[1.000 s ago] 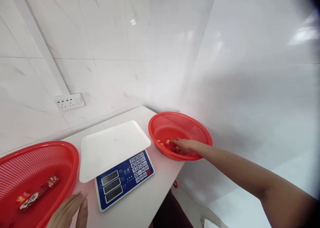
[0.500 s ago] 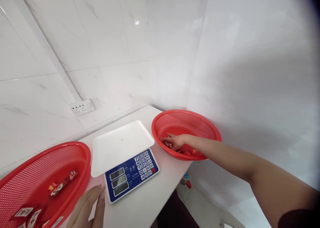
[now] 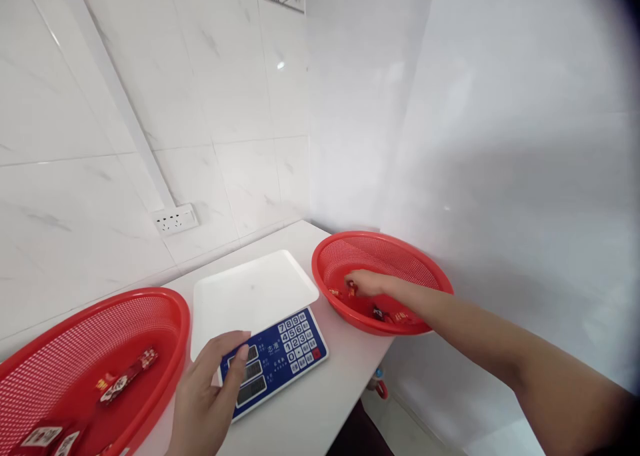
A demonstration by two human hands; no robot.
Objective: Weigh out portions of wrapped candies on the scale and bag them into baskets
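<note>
My right hand [image 3: 366,283] reaches down inside the right red basket [image 3: 345,317]. Its fingers are curled closed on a small red wrapped packet [image 3: 353,288]. Beside it in the basket lie more red packets [image 3: 401,317] and a dark-and-red packet [image 3: 379,314]. My left hand [image 3: 216,383] hovers over the left end of the scale's blue keypad panel [image 3: 275,356], partly covering the displays. Its thumb and fingers are apart and nothing shows between them. The scale's white weighing tray [image 3: 253,287] is bare.
The left red basket [image 3: 183,323] holds a long red packet [image 3: 129,377] and several others near its front. Both baskets and the scale stand on a white table [image 3: 300,403] against a tiled wall with a socket [image 3: 175,220]. A grey-white wall rises on the right.
My left hand has moved up and right, from beside the scale to over its displays. My right hand has shifted within the basket and its fingers have closed on a packet. The view has shifted slightly.
</note>
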